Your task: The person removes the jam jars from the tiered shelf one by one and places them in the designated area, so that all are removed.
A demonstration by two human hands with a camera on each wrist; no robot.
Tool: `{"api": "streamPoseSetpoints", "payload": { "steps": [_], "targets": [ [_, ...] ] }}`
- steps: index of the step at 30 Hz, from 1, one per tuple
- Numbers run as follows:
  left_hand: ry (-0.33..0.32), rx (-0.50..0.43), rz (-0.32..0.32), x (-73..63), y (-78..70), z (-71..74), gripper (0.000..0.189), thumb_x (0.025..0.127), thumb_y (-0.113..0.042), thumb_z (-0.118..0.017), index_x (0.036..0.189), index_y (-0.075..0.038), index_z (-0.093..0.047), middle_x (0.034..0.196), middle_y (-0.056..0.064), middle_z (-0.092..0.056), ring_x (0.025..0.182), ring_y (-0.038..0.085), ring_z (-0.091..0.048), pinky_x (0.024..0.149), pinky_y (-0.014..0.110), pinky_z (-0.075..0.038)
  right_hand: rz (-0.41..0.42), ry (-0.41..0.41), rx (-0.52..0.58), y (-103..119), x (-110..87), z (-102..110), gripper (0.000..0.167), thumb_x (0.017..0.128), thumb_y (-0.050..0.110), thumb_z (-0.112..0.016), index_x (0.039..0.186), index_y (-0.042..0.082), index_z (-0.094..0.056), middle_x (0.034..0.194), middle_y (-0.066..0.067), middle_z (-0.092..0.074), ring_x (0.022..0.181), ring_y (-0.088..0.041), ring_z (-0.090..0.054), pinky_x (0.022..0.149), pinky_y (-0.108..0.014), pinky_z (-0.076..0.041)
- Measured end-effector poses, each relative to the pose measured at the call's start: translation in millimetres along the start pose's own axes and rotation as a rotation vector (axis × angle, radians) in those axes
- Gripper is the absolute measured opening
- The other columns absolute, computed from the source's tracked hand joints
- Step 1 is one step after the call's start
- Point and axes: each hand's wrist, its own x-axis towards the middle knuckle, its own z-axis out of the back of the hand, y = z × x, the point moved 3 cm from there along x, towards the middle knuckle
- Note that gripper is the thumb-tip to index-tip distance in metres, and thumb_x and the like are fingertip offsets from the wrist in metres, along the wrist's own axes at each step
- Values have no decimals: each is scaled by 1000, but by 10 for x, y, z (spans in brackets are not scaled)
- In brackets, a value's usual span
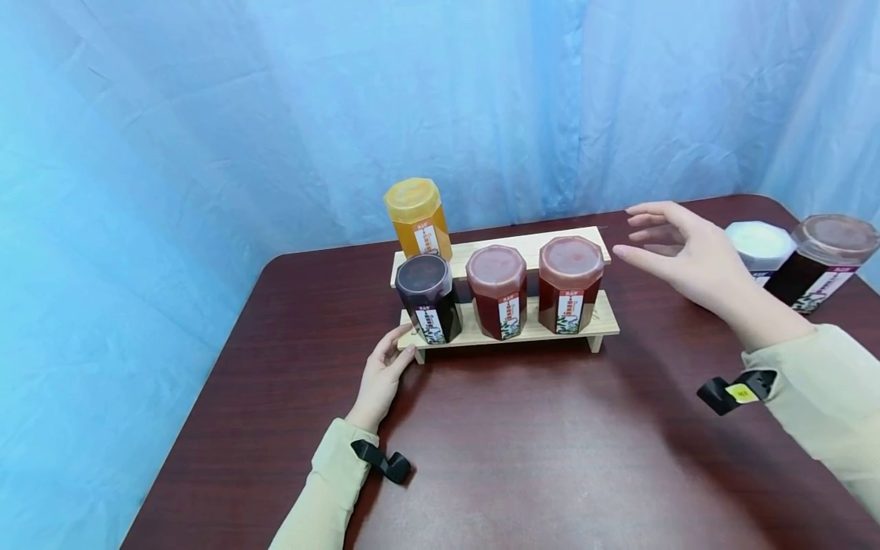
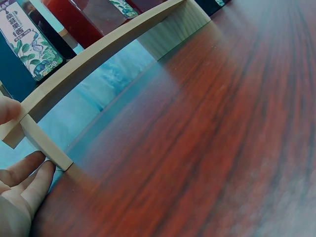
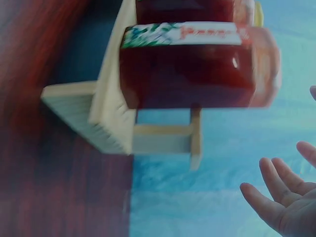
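Note:
A two-step wooden rack [image 1: 605,317] stands on the table. My left hand [image 1: 378,374] grips the lower step's left end, with the thumb on the board and fingers [image 2: 34,185] beside the leg. On that step stand a dark jar [image 1: 428,305], a red jar [image 1: 493,302] and another red jar [image 1: 571,283], all with lids. A yellow jar [image 1: 417,221] stands at the left of the upper step. My right hand [image 1: 694,260] is in the air right of the rack, fingers spread, holding nothing; in the right wrist view its fingers [image 3: 271,182] are apart from the red jar.
At the far right, a white-lidded jar [image 1: 759,243] and another dark jar [image 1: 821,263] stand on the table, partly behind my right hand and wrist. A blue curtain [image 1: 412,99] hangs along the back and left of the dark red-brown table [image 1: 522,443].

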Motion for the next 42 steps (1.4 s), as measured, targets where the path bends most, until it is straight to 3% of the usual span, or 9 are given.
{"api": "streamPoseSetpoints", "payload": {
  "steps": [4,8,16,18,30,42],
  "targets": [
    [3,-8,0,0,-2,-11,41,93,-4,-57,134,-2,-51,131,9,-53,91,1,-53,82,15,-42,28,23,-1,200,73,-67,56,84,35,-71,133,16,-50,125,-10,-54,105,-4,-56,93,-22,-46],
    [6,-13,6,0,-4,-14,41,93,-4,-57,133,-3,-51,131,7,-53,90,2,-53,82,15,-41,50,62,22,384,152,-156,58,85,35,-69,135,15,-48,130,-13,-52,116,-29,-54,98,-49,-42],
    [10,-17,7,-7,-8,-14,41,93,-4,-57,133,-3,-51,121,2,-56,88,2,-53,80,15,-42,39,93,154,585,311,-381,52,86,34,-68,133,17,-50,130,-7,-53,114,-21,-56,94,-30,-46],
    [10,-16,7,-5,1,-18,41,93,-4,-57,133,-2,-51,121,0,-55,87,2,-53,79,15,-42,40,105,180,624,338,-424,53,87,34,-67,133,16,-49,131,-8,-52,115,-22,-55,97,-38,-45],
    [-9,-26,22,-14,26,16,41,93,-2,-56,134,-3,-51,128,4,-54,94,1,-54,83,14,-42,53,214,231,819,537,-686,60,86,36,-68,138,19,-44,136,-9,-47,124,-25,-49,99,-50,-41],
    [-3,-25,16,-32,28,34,42,92,-4,-57,134,-3,-51,126,0,-54,97,2,-54,84,14,-42,60,248,242,958,647,-991,64,83,33,-72,139,20,-42,140,-8,-44,130,-25,-43,106,-45,-36]
  ]
}}
